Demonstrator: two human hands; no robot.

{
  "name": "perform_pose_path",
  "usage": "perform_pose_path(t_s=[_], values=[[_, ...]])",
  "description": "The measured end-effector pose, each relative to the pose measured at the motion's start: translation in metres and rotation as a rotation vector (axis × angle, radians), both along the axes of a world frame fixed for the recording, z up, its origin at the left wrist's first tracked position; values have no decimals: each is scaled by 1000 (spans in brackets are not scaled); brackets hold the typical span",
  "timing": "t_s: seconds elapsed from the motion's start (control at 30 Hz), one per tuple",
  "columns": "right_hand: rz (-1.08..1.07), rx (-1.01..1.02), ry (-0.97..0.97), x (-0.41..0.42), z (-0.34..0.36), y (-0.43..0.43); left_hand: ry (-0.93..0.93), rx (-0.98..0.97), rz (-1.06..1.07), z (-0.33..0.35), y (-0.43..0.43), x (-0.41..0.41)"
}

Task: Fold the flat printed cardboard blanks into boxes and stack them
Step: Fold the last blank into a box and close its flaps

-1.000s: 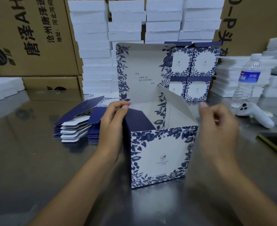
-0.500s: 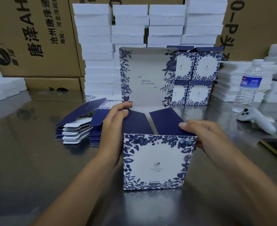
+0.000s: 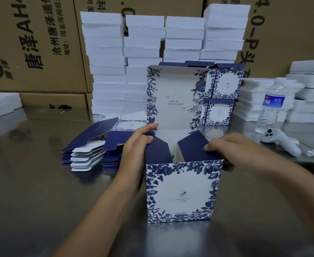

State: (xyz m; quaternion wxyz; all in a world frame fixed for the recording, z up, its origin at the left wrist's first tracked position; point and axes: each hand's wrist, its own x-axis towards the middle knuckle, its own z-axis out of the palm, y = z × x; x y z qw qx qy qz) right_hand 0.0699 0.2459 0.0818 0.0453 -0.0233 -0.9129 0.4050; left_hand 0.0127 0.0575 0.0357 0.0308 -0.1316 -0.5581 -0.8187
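**Inspector:** Where is the item?

**Operator:** I have the box [image 3: 182, 191] upright on the worktop [image 3: 32, 191], near centre. Its lid [image 3: 174, 97] stands open at the far side. Flat blanks [image 3: 89, 151] lie stacked to its left, and finished boxes [image 3: 224, 93] are stacked beyond it on the right.

**Inspector:** State of each grip?

**Operator:** The left grip [image 3: 135, 145], a bare hand, lies against the left wall. Its fairly straight fingers press the left flap [image 3: 157, 151] inward, and it holds nothing. The right grip [image 3: 224, 149] is hooked over the right wall, with fingertips on the right flap [image 3: 195, 147] and thumb outside, so it pinches the box at that top edge. Both flaps slope into the opening and are not yet flat.

**Inspector:** Handling assessment?

**Operator:** In my judgement it is thin printed card and empty, so very light and easily shoved across the shiny worktop. It should be stiff along the panels and weak at the creases, and likely to dent if squeezed mid-panel. The print may be slick under fingertips.

**Inspector:** Recommended hold?

**Operator:** I would take it by opposite side walls near the top corners, where the folds stiffen it, using light pressure. I would take the lid by its free far edge and bring it down along its crease. For stacking, I would lift by both side walls, never by the lid.
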Motion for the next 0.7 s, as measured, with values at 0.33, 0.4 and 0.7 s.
perform_pose_path(t_s=[0.33, 0.4, 0.7], values=[[6, 137, 31, -15, 10, -3, 18, 8, -25, 1, -1, 3], [-10, 149, 32, -18, 11, -4, 21, -4, -26, 1, -1, 3], [-10, 76, 44, -36, 12, -1, 59, -86, -44, 0, -3, 1]])
